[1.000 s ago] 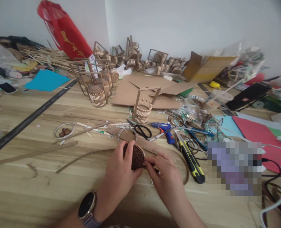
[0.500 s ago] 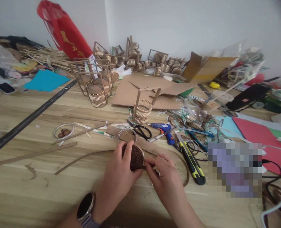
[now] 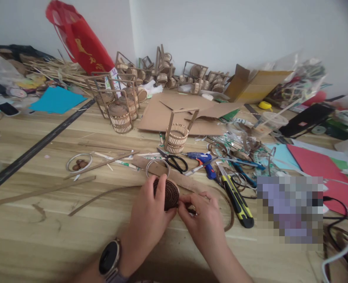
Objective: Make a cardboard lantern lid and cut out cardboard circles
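A dark brown spiral coil of ridged strip (image 3: 171, 195) is held in my left hand (image 3: 150, 212), fingers over its left side and thumb along its lower edge. My right hand (image 3: 202, 216) pinches at the coil's right edge, thumb and forefinger together on a thin brown strip (image 3: 231, 210). This strip curves out to the right and bends back under the hand. What lies between those fingertips is mostly hidden. Just behind the coil is a pale ring (image 3: 158, 168). Scissors with black handles (image 3: 176, 162) lie beyond it.
A small slatted bucket with a tall handle (image 3: 176, 138) stands ahead. To the right are a blue glue gun (image 3: 203, 160) and a yellow-black utility knife (image 3: 237, 200). On the left lie a ring with brown balls (image 3: 79, 163) and a long strip (image 3: 41, 191).
The coil and my left hand have shifted very slightly, and the watch wrist has moved a little right. My right fingertips stay at the coil's edge.
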The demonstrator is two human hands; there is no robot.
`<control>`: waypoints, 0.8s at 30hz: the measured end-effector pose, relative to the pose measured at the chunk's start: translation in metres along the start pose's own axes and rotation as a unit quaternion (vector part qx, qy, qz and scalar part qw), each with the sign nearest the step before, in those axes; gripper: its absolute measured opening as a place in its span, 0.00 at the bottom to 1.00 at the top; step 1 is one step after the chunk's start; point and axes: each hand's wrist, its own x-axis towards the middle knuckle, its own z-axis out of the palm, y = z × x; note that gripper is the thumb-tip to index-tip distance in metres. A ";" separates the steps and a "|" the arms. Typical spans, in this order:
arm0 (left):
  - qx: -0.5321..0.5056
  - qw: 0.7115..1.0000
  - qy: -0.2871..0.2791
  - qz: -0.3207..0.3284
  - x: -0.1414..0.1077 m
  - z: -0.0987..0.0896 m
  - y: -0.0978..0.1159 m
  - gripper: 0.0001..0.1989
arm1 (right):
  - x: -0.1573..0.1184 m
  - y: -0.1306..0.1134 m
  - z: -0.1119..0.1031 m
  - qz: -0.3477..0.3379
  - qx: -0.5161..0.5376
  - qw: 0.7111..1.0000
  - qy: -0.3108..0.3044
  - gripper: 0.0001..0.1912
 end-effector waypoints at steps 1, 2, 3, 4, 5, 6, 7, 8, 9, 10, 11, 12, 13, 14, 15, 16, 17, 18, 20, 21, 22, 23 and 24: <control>-0.006 1.000 -0.002 -0.003 0.000 0.000 0.000 0.43 | 0.001 0.000 -0.001 -0.004 -0.002 1.000 -0.002 0.10; -0.011 1.000 -0.004 -0.005 0.000 0.001 -0.001 0.43 | 0.001 0.000 -0.001 -0.007 -0.001 1.000 -0.003 0.10; -0.013 1.000 -0.005 -0.007 0.000 0.001 -0.001 0.42 | 0.002 -0.001 -0.002 -0.010 0.000 1.000 -0.005 0.09; -0.014 1.000 -0.006 -0.007 -0.001 0.001 -0.001 0.42 | 0.003 -0.001 -0.003 -0.011 0.003 1.000 -0.010 0.09; -0.014 1.000 -0.007 -0.006 -0.001 0.001 -0.001 0.42 | 0.003 -0.001 -0.004 -0.011 0.007 1.000 -0.013 0.09; -0.013 1.000 -0.007 -0.002 -0.001 0.001 -0.001 0.42 | 0.003 -0.001 -0.004 -0.009 0.010 1.000 -0.016 0.08; -0.011 1.000 -0.007 0.000 -0.001 0.001 -0.001 0.42 | 0.004 -0.001 -0.004 -0.008 0.012 1.000 -0.018 0.08; -0.010 1.000 -0.007 0.000 -0.002 0.001 0.000 0.42 | 0.004 -0.001 -0.005 -0.008 0.013 1.000 -0.020 0.08; -0.009 1.000 -0.008 0.001 -0.002 0.001 0.000 0.42 | 0.003 -0.001 -0.005 -0.010 0.013 1.000 -0.021 0.08; -0.010 1.000 -0.008 0.000 -0.002 0.000 0.000 0.41 | 0.003 -0.001 -0.005 -0.013 0.012 1.000 -0.022 0.08; -0.010 1.000 -0.008 -0.001 -0.001 0.000 0.000 0.41 | 0.004 0.000 -0.006 -0.017 0.009 1.000 -0.022 0.08; -0.011 1.000 -0.008 -0.003 -0.001 -0.001 0.000 0.41 | 0.004 0.001 -0.007 -0.021 0.004 1.000 -0.021 0.08; -0.013 1.000 -0.007 -0.003 -0.001 -0.001 0.001 0.41 | 0.004 0.002 -0.008 -0.024 -0.003 1.000 -0.019 0.08; -0.014 1.000 -0.007 -0.003 -0.001 -0.001 0.001 0.42 | 0.005 0.004 -0.010 -0.028 -0.011 0.999 -0.015 0.08; -0.016 1.000 -0.007 -0.004 -0.001 -0.001 0.001 0.42 | 0.007 0.006 -0.012 -0.031 -0.020 0.999 -0.008 0.08; -0.018 1.000 -0.010 -0.005 -0.001 -0.001 0.001 0.42 | 0.008 0.009 -0.014 -0.034 -0.028 0.999 0.002 0.08; -0.021 1.000 -0.014 -0.007 -0.001 -0.001 0.000 0.42 | 0.010 0.012 -0.017 -0.036 -0.034 0.999 0.014 0.07; -0.026 0.999 -0.018 -0.010 -0.001 0.000 0.000 0.42 | 0.012 0.016 -0.020 -0.034 -0.041 0.998 0.029 0.07; -0.043 0.999 -0.023 -0.016 -0.001 0.000 -0.001 0.41 | 0.014 0.024 -0.026 -0.023 -0.057 0.996 0.058 0.07; -0.058 0.998 -0.025 -0.018 0.000 -0.001 -0.002 0.41 | 0.016 0.028 -0.029 -0.017 -0.063 0.996 0.060 0.07; -0.077 0.996 -0.027 -0.020 0.000 -0.002 -0.002 0.41 | 0.016 0.033 -0.031 -0.013 -0.065 0.996 0.053 0.07; -0.102 0.994 -0.033 -0.023 0.001 -0.003 -0.003 0.41 | 0.017 0.036 -0.034 -0.011 -0.063 0.997 0.040 0.06; -0.130 0.990 -0.044 -0.026 0.002 -0.005 -0.003 0.40 | 0.017 0.039 -0.035 -0.012 -0.057 0.998 0.025 0.05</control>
